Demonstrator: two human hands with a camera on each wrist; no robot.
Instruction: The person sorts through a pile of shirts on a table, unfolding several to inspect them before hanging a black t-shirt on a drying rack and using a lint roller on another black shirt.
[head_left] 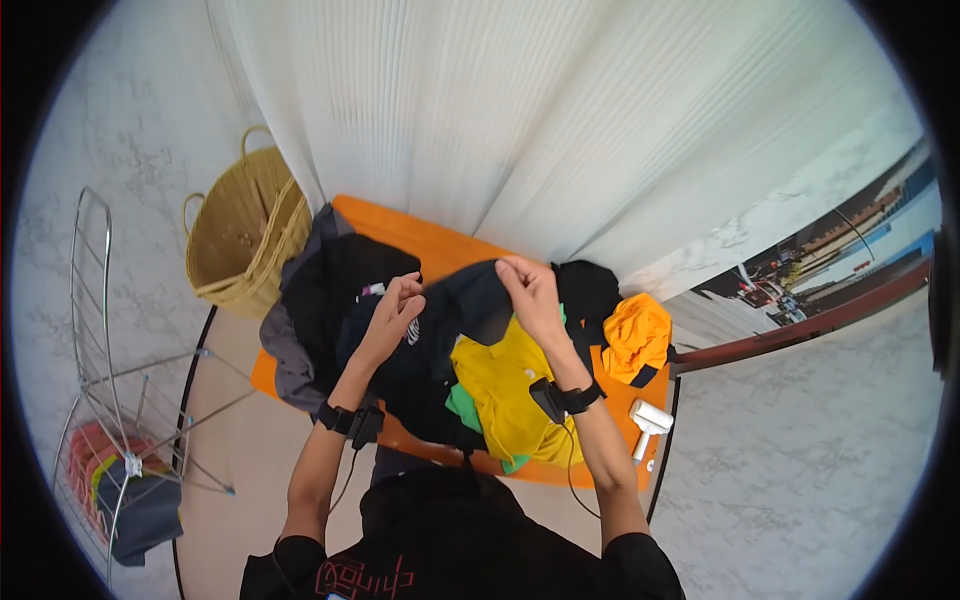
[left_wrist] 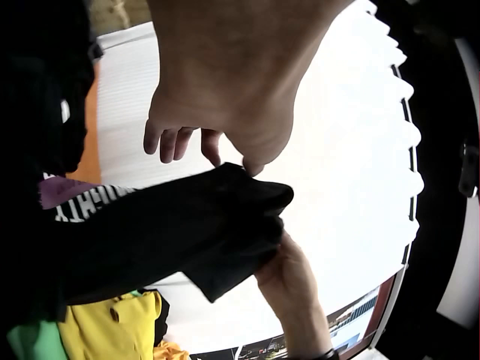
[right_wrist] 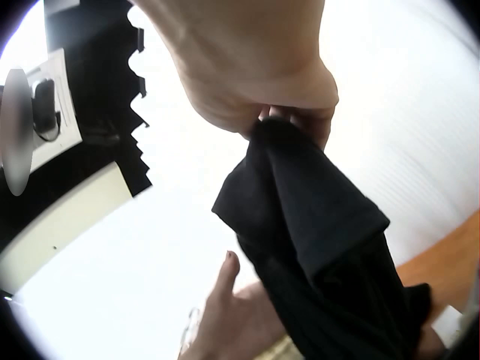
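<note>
Dangling, one dark garment point(head_left: 468, 300) is pinched by fingers point(head_left: 511, 272) of the right hand point(head_left: 532, 300); those of the left hand point(head_left: 390, 322) are released.

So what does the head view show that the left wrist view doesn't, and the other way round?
Only the head view shows the white lint roller on the orange table and the metal drying rack.

Only the left wrist view shows the wavy edge of the white curtain, against something dark.

Both show the right hand pinching the dark garment, the left hand near it, and the yellow garment with some green cloth beside it.
</note>
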